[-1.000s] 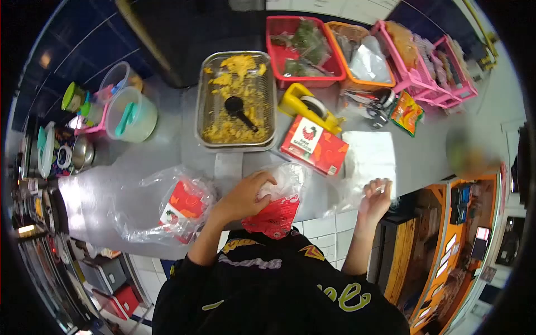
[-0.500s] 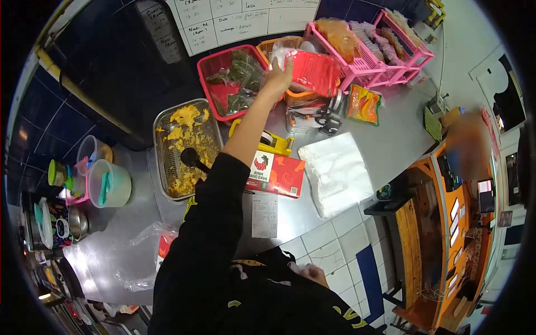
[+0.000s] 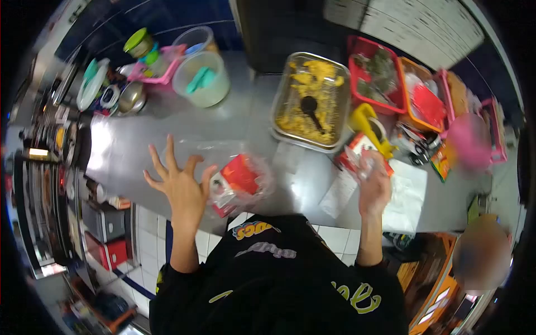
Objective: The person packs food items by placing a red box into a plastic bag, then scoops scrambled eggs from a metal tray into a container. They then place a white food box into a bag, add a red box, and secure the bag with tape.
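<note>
My left hand (image 3: 184, 187) is held over the steel counter, its fingers spread and curved, with nothing visible in them. Close to its thumb lies a red box in a clear plastic bag (image 3: 244, 176). My right hand (image 3: 374, 192) is closed on a small crumpled piece of clear plastic (image 3: 364, 162); blur hides what the piece exactly is. Behind that hand is a red and white box (image 3: 348, 159), partly covered by it. A paper receipt (image 3: 338, 194) and a stack of white sheets (image 3: 406, 195) lie beside the right hand.
A metal tray (image 3: 279, 120) of yellow food holds a black spoon (image 3: 310, 107). Nearby stand a yellow tape dispenser (image 3: 365, 118), a red basket (image 3: 405, 84), an orange basket (image 3: 416, 120) and a clear tub (image 3: 218, 89). Another person (image 3: 481, 257) is at the right.
My left hand has left the red packet at the orange basket and moved to the bagged box. My right hand has risen from beside my body to over the counter. The view has turned left.
</note>
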Demonstrator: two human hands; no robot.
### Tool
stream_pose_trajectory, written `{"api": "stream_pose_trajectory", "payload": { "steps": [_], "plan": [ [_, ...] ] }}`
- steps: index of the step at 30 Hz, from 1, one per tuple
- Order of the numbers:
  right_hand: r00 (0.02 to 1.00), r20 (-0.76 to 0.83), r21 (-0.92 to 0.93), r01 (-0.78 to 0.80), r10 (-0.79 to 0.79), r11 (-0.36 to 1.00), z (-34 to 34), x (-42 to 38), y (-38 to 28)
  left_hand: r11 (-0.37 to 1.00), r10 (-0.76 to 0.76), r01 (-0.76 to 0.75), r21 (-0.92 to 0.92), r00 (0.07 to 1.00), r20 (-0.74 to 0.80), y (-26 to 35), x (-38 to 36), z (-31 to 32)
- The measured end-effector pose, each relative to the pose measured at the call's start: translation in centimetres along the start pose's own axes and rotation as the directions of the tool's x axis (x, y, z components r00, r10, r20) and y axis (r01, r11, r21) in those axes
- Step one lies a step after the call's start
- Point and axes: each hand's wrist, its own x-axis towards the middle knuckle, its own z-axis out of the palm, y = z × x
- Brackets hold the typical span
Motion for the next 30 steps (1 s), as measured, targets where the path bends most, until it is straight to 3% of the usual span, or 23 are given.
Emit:
{"api": "stream_pose_trajectory", "payload": {
  "steps": [1,2,3,4,6,7,8,9,11,12,14,15,16,17,18,20,21,23,27,28,29,30],
  "plan": [
    [0.991,0.133,-0.045,0.004,0.002,0.999,3.5,1.1,0.4,0.987,-0.103,0.091,0.129,0.991,0.089,-2.8,-1.4,1.3],
    [0.924,0.380,-0.286,0.078,0.038,0.955,6.8,2.1,0.8,0.982,-0.189,0.188,0.021,0.968,0.164,-5.6,-2.9,3.0],
    [0.827,0.561,-0.297,0.152,0.043,0.942,10.2,2.4,2.0,0.955,-0.259,0.286,-0.083,0.935,0.244,-7.6,-4.3,3.9],
    [0.697,0.715,-0.292,0.230,0.052,0.928,13.7,2.0,3.5,0.949,-0.283,0.308,-0.072,0.928,0.242,-8.7,-5.1,3.5],
    [0.640,0.768,-0.293,0.311,0.029,0.904,19.8,-0.3,10.7,0.745,-0.380,0.546,-0.383,0.820,0.428,-10.4,-6.2,2.6],
    [0.608,0.794,-0.250,0.328,-0.001,0.911,22.4,-1.7,14.0,0.738,-0.393,0.557,-0.381,0.813,0.429,-10.6,-6.6,1.4],
    [0.388,0.868,-0.435,0.289,0.311,0.853,25.2,-2.0,14.4,0.717,-0.379,0.505,-0.481,0.861,0.339,-10.1,-6.8,-0.6],
    [0.131,0.796,-0.599,0.306,0.591,0.739,27.7,-2.3,14.6,0.692,-0.369,0.439,-0.573,0.897,0.243,-9.7,-7.1,-2.2],
    [-0.104,0.784,-0.369,0.715,0.612,0.594,29.1,-5.5,19.7,0.730,-0.329,0.365,-0.578,0.929,0.172,-9.3,-7.8,-4.3],
    [-0.102,0.779,-0.372,0.720,0.619,0.586,28.6,-6.7,20.4,0.771,-0.271,0.277,-0.573,0.958,0.099,-9.1,-8.1,-4.7],
    [-0.057,0.937,0.010,0.990,0.346,0.138,27.2,-8.7,21.3,0.726,-0.299,0.299,-0.620,0.948,0.106,-8.7,-7.9,-4.6],
    [-0.038,0.934,-0.007,0.992,0.354,0.124,26.9,-9.5,22.6,0.683,-0.327,0.320,-0.656,0.938,0.116,-8.6,-7.7,-4.4],
    [0.041,0.929,-0.123,0.972,0.367,0.201,27.0,-10.3,24.3,0.586,-0.357,0.333,-0.739,0.924,0.133,-9.2,-8.5,-3.3],
    [0.119,0.916,-0.236,0.932,0.382,0.276,27.1,-10.5,25.3,0.581,-0.340,0.319,-0.749,0.931,0.133,-9.3,-8.2,-3.0],
    [0.135,0.912,-0.252,0.930,0.388,0.268,26.4,-10.1,24.9,0.423,-0.368,0.295,-0.857,0.920,0.135,-9.3,-8.0,-3.0],
    [-0.102,0.920,-0.043,0.933,0.377,0.356,24.7,-8.9,23.1,0.160,-0.343,0.281,-0.946,0.915,0.214,-9.3,-7.3,-3.3],
    [-0.094,0.921,-0.047,0.936,0.377,0.349,25.0,-8.0,21.1,0.159,-0.337,0.275,-0.948,0.918,0.209,-9.4,-7.0,-3.1],
    [-0.089,0.791,-0.287,0.820,0.606,0.495,26.2,-6.4,17.0,-0.021,-0.344,0.287,-0.958,0.897,0.276,-9.5,-6.5,-2.8],
    [-0.100,0.844,-0.152,0.898,0.527,0.414,26.5,-7.6,17.5,0.058,-0.262,0.257,-0.965,0.937,0.234,-8.6,-6.0,-2.9],
    [-0.003,0.976,-0.036,0.984,0.217,0.173,25.4,-7.7,16.7,0.053,-0.188,0.286,-0.957,0.944,0.272,-8.4,-6.3,-2.6],
    [-0.006,0.991,-0.009,0.994,-0.132,-0.111,24.8,-7.7,16.3,0.051,-0.115,0.313,-0.948,0.945,0.305,-8.1,-6.6,-2.5],
    [-0.005,0.991,-0.010,0.994,-0.133,-0.111,24.7,-7.7,16.7,0.010,-0.107,0.341,-0.940,0.935,0.338,-7.8,-7.0,-2.7]
  ]
}}
